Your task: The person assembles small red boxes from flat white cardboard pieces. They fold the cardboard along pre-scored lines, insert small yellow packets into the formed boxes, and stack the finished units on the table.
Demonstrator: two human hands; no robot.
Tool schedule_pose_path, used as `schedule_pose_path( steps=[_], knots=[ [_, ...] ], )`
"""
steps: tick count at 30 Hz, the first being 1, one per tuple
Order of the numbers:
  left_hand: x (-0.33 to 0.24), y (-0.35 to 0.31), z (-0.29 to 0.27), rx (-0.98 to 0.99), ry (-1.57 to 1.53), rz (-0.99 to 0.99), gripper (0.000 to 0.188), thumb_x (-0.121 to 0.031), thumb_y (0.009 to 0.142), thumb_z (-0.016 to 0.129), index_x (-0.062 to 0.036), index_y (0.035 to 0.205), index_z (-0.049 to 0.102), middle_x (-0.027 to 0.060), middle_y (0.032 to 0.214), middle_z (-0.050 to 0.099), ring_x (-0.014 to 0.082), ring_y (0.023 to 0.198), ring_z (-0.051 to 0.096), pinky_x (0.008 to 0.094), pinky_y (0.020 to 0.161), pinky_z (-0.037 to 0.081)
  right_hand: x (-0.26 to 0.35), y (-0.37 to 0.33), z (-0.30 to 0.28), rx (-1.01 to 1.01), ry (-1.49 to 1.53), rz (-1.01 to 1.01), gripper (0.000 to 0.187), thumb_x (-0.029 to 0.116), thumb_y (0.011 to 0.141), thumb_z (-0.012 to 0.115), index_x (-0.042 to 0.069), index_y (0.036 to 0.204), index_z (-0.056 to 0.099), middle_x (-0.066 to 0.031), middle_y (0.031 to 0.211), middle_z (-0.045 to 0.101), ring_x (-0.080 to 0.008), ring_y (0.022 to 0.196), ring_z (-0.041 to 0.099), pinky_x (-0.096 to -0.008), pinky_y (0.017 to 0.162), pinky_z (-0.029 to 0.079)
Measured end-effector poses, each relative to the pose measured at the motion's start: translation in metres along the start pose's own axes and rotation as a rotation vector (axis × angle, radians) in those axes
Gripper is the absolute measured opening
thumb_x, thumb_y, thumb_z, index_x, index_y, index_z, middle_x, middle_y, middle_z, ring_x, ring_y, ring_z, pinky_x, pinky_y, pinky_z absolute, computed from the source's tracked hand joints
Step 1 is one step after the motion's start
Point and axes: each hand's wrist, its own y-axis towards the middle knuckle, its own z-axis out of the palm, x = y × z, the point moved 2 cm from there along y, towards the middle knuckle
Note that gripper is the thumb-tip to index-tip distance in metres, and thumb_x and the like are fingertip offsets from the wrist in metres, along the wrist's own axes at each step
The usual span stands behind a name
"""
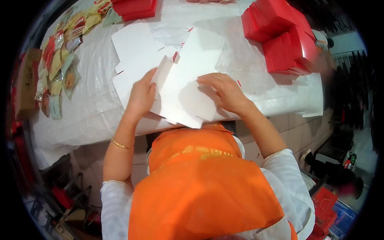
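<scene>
Flat white cardboard box blanks with small red edges lie in front of me. The nearest blank (186, 94) reaches the table's front edge, and its left side panel (162, 73) is bent upward. My left hand (142, 93) is closed around that raised panel, with its fingers partly hidden behind it. Over the right part of the same blank, my right hand (226, 91) is spread with bent fingers and shows nothing in its grasp. Whether its fingertips touch the card is unclear. Another white blank (134, 42) lies flat beyond my left hand.
Red boxes (288, 52) are piled at the far right, and a red box stack (136, 9) sits at the back. Small food packets (68, 38) cover the left side beside a brown carton (30, 84). Whitish plastic sheeting (96, 96) covers the table.
</scene>
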Motion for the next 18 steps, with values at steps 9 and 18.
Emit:
schedule_pose_path(
  steps=[9, 18],
  knots=[
    [0.026, 0.057, -0.006, 0.268, -0.326, -0.219, 0.047, 0.000, 0.088, 0.049, 0.0046, 0.135, 0.057, 0.0111, 0.115, 0.068, 0.0168, 0.102, 0.064, 0.0290, 0.092, 0.049, -0.007, -0.039, 0.004, 0.125, -0.236, -0.190, 0.061, -0.007, 0.078, 0.056, 0.007, 0.138, 0.055, -0.0159, 0.145, 0.051, -0.0343, 0.137, 0.045, -0.0461, 0.116, 0.034],
    [0.021, 0.082, -0.011, 0.421, -0.477, -0.413, 0.049, 0.001, 0.087, 0.051, 0.0037, 0.135, 0.058, 0.0085, 0.109, 0.069, 0.0127, 0.089, 0.067, 0.0253, 0.080, 0.054, 0.004, -0.029, 0.003, 0.135, -0.146, -0.225, 0.067, -0.002, 0.071, 0.060, 0.005, 0.138, 0.053, -0.0167, 0.147, 0.048, -0.0346, 0.138, 0.043, -0.0463, 0.116, 0.033]
  ],
)
